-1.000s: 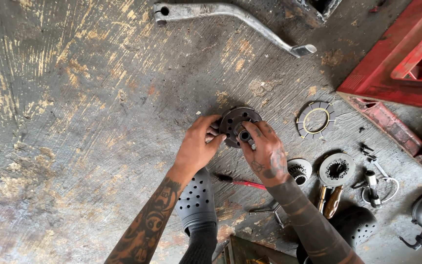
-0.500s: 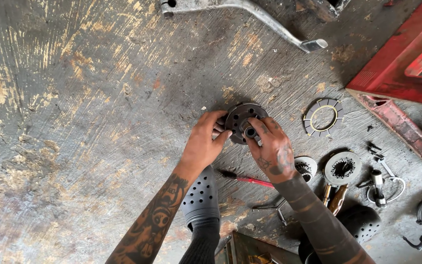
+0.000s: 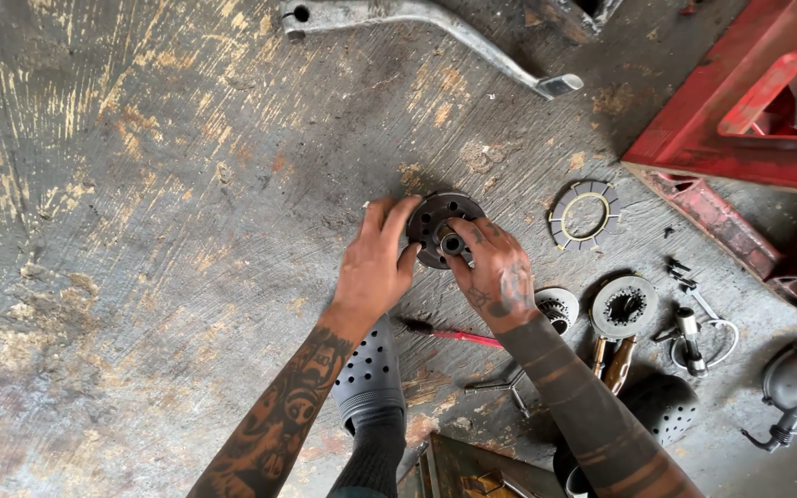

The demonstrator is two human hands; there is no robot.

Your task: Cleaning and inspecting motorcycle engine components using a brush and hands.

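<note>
Left hand [image 3: 375,267] grips the left rim of a dark round metal hub [image 3: 445,229] drilled with a ring of holes, fingers curled over its edge and thumb on the near side. Right hand [image 3: 495,272] rests on the hub's right half, fingers bent over the raised centre boss, thumb pressing near the middle; both hands are closed on the part, which lies flat on the stained concrete floor [image 3: 140,231] at mid scene.

Right of the hub lies a thin ring with friction pads [image 3: 585,214]. Nearer, just beside the right wrist, sit a small pale round part [image 3: 560,306] and a toothed disc [image 3: 624,306], with loose bolts and a wire ring [image 3: 694,325] further right. A red-handled tool [image 3: 454,334] lies on the floor between the 2 forearms. At the far edge rests a long bent metal lever [image 3: 435,20]; a red frame [image 3: 749,111] fills the far right corner. 2 perforated grey clogs [image 3: 369,373] show at the near edge.
</note>
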